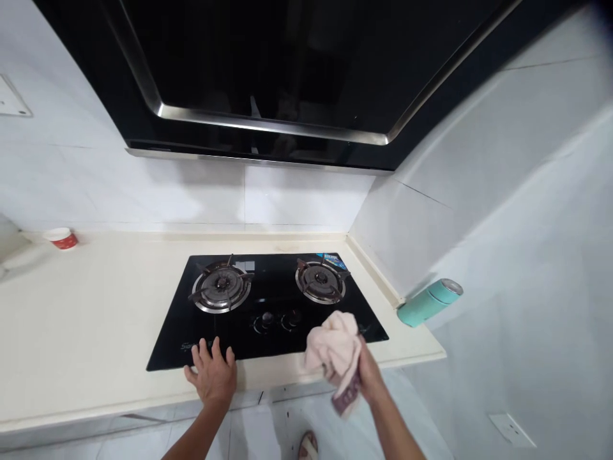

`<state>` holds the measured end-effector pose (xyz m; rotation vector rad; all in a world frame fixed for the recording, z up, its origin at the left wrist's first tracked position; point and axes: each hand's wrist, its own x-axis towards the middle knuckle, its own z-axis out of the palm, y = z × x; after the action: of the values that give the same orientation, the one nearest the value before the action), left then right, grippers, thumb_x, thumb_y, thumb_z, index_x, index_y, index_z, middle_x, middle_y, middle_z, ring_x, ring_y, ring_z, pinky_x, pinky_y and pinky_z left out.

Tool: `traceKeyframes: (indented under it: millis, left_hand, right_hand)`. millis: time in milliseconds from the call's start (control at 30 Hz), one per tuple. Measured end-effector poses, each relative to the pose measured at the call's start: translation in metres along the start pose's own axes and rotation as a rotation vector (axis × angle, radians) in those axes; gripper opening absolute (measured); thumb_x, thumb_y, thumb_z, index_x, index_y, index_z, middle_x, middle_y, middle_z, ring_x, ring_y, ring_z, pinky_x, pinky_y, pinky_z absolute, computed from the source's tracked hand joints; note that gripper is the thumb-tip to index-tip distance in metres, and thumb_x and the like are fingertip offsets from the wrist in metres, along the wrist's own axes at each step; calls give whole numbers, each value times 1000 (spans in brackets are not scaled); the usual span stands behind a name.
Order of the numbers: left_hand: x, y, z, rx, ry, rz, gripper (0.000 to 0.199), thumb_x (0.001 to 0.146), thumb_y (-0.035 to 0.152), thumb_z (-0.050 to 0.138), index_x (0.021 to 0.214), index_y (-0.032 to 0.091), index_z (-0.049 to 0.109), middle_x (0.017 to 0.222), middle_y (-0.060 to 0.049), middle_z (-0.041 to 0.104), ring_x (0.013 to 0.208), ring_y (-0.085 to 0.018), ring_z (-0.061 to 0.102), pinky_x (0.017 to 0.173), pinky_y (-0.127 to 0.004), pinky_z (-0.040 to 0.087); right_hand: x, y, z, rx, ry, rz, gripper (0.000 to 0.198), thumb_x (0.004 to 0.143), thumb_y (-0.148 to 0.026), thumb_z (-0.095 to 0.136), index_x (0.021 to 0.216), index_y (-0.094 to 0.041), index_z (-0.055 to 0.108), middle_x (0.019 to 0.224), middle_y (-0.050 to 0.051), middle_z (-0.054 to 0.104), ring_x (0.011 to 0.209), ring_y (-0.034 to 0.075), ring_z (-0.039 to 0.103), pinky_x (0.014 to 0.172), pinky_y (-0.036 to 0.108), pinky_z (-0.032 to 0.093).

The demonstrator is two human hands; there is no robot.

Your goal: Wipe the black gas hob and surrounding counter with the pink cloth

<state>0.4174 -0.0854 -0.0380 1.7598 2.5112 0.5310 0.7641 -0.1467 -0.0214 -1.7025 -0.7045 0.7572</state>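
My left hand [214,374] rests with spread fingers at the front left edge of the black gas stove [278,287], its palm over the counter edge. In my right hand [368,370] is a bunched pale pink cloth [334,345] with a purple end hanging down. The cloth is at the stove's front right edge; whether it touches the glass I cannot tell. Two burners, the left one [221,284] and the right one [322,281], carry dark pan supports. Between them, nearer the front, sit two control knobs [278,319].
A black range hood [272,76] hangs low over the stove. On the cream counter [96,319], a teal bottle [428,303] stands at the right by the wall. A red and white paper cup [62,238] is at the far left. A sandalled foot [308,444] shows below.
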Motion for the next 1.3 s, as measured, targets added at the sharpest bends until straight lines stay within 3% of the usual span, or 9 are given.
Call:
traceKeyframes:
  millis: [100, 167, 333, 433, 533, 767, 1033, 1133, 1300]
  left_hand:
    - [0, 0, 0, 4, -5, -20, 50, 100, 40, 32, 138, 18, 57, 157, -17, 42, 151, -34, 25, 117, -64, 23]
    - [0, 0, 1, 8, -3, -26, 50, 100, 40, 32, 138, 19, 57, 157, -17, 42, 151, -34, 25, 117, -64, 23]
    - [1, 1, 2, 9, 1, -36, 52, 100, 41, 30, 137, 18, 58, 156, -17, 43, 151, -34, 26, 116, -64, 24]
    - [1, 1, 1, 13, 17, -29, 53, 100, 42, 29, 136, 17, 58, 155, -18, 44, 150, -35, 27, 116, -65, 24]
    - [1, 0, 1, 22, 29, -22, 53, 100, 43, 28, 135, 17, 59, 154, -18, 45, 150, -33, 27, 116, -63, 24]
    - [2, 0, 5, 61, 63, -41, 56, 98, 44, 26, 132, 16, 61, 152, -19, 47, 150, -33, 28, 117, -61, 24]
    - [1, 0, 6, 96, 68, -59, 57, 98, 46, 25, 132, 18, 61, 153, -16, 47, 149, -31, 29, 119, -59, 23]
    - [1, 2, 4, 116, 58, -65, 56, 97, 45, 26, 132, 18, 61, 153, -16, 47, 150, -30, 29, 119, -57, 23]
    - [0, 2, 5, 112, 42, -55, 54, 98, 43, 29, 134, 18, 61, 154, -16, 46, 150, -31, 28, 119, -59, 23]
  right_hand:
    - [39, -7, -42, -306, 316, -53, 79, 79, -67, 47, 133, -11, 57, 129, 21, 62, 130, 39, 49, 107, 55, 42]
    - [47, -6, -48, -413, 387, -83, 81, 79, -65, 46, 138, -10, 54, 141, 25, 50, 140, 43, 36, 112, 62, 31]
    - [28, 7, 9, -784, 192, -127, 66, 86, -71, 42, 137, -32, 58, 156, 14, 34, 141, 44, 33, 106, 68, 31]
    - [24, 12, 37, -916, 184, -122, 67, 83, -76, 48, 130, -29, 62, 155, 18, 34, 140, 49, 30, 100, 72, 32]
    - [41, 17, 32, -1047, 186, -172, 61, 82, -66, 55, 123, -22, 62, 151, 21, 39, 137, 47, 36, 99, 71, 34]
    - [151, 15, -22, -1211, 117, -225, 47, 88, -36, 48, 132, -22, 57, 156, 13, 38, 143, 35, 33, 107, 59, 35]
    - [270, -21, -3, -1240, -40, -269, 47, 95, -30, 45, 141, -28, 54, 159, 8, 35, 142, 30, 33, 108, 51, 35]
    - [272, -20, 3, -1237, -28, -256, 48, 95, -34, 45, 142, -29, 53, 159, 8, 35, 141, 31, 33, 107, 53, 35]
    - [222, -6, -4, -1263, -16, -303, 47, 93, -35, 47, 139, -32, 57, 157, 6, 38, 138, 33, 38, 107, 55, 35]
